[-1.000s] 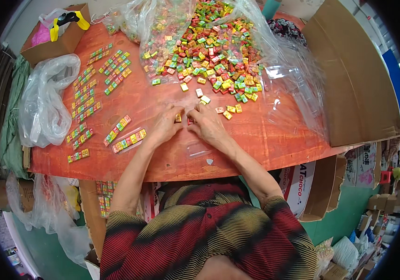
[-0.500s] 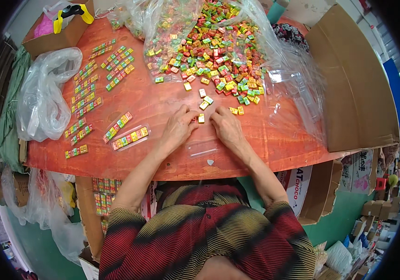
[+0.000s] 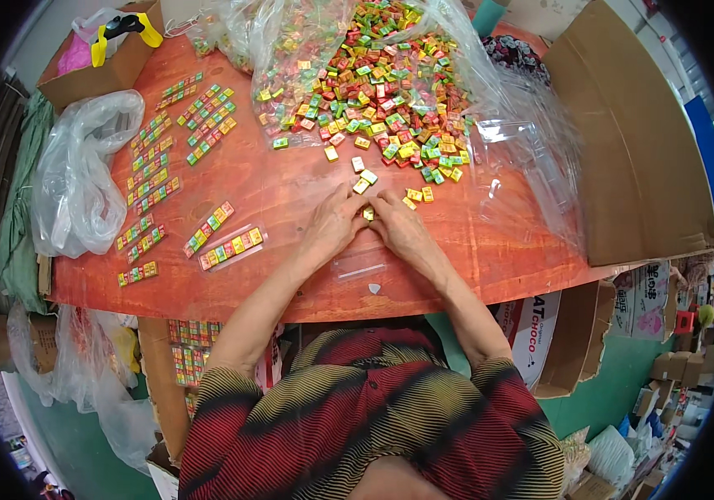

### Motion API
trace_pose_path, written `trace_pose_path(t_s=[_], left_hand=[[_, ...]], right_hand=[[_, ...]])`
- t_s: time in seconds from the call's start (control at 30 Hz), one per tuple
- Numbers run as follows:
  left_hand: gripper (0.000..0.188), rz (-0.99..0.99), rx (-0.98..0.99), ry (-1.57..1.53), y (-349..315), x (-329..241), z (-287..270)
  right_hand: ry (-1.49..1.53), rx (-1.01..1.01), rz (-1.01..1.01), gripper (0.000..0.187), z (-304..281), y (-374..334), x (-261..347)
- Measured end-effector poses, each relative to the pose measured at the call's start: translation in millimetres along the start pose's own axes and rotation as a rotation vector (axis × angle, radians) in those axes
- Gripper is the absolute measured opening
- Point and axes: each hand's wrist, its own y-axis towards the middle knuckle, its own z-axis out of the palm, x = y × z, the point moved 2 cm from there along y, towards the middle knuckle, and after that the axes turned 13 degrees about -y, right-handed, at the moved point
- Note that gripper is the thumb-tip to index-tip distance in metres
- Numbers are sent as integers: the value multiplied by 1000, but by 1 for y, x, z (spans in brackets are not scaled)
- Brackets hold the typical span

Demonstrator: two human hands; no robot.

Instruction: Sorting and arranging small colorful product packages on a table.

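My left hand (image 3: 336,222) and my right hand (image 3: 398,223) meet over the near middle of the table, fingers bent inward and closed. Between their fingertips shows a small yellow candy box (image 3: 368,213); the fingers hide most of it and anything beside it. Just beyond lie loose small boxes (image 3: 361,185), with a pair (image 3: 420,195) off my right fingers. A thin clear plastic tray (image 3: 359,268) rests on the table below my hands. To the left, a clear tray (image 3: 232,249) holds a row of such boxes, and another row (image 3: 209,228) lies alongside.
A big heap of red, yellow and green boxes (image 3: 390,92) spreads at the back under clear plastic bags. Several more rows (image 3: 153,171) line the left side. Clear trays (image 3: 532,158) pile at right, beside a tall cardboard box (image 3: 636,142). A white scrap (image 3: 374,288) sits near the edge.
My hands have drawn together at the fingertips, the right one moving left. The small box between them has shifted slightly right and is now mostly covered by fingers.
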Motion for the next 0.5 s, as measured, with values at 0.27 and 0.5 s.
trace_pose_path(t_s=[0.27, 0.5], left_hand=[[26, 26, -68, -95, -1, 4, 5], [24, -29, -156, -211, -7, 15, -13]], right_hand=[[-66, -106, 143, 28, -14, 27, -10], [-111, -130, 87, 21, 7, 57, -15]])
